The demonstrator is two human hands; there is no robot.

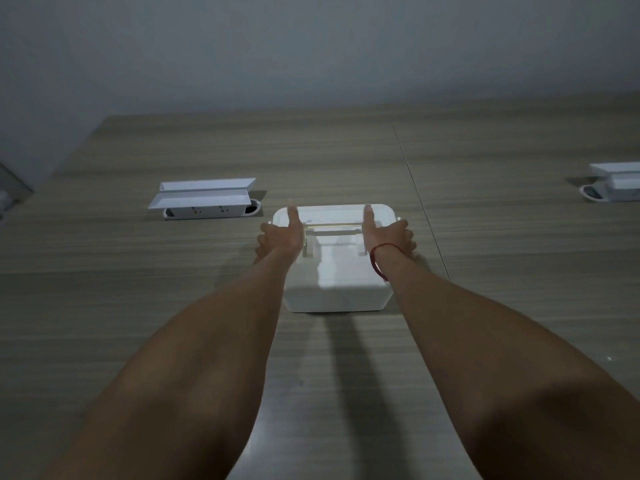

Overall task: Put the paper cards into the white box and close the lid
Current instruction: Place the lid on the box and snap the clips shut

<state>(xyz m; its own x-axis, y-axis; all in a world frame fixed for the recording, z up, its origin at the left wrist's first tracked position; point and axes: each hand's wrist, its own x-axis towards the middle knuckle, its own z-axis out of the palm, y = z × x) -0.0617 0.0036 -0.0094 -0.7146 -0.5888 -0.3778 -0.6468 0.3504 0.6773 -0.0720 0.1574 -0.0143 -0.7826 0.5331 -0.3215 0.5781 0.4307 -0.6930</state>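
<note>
The white box (337, 287) stands in the middle of the wooden table with its white lid (334, 213) on top. A pale handle bar (332, 226) runs across the lid. My left hand (282, 233) grips the box's left side, thumb resting on the lid and fingers wrapped down the side. My right hand (386, 235), with a red string at the wrist, grips the right side the same way. No paper cards are visible; the inside of the box is hidden.
A white pop-up socket unit (204, 199) with its flaps raised sits to the left behind the box. A second such unit (614, 183) is at the far right edge. A seam in the table (415, 188) runs past the box's right side.
</note>
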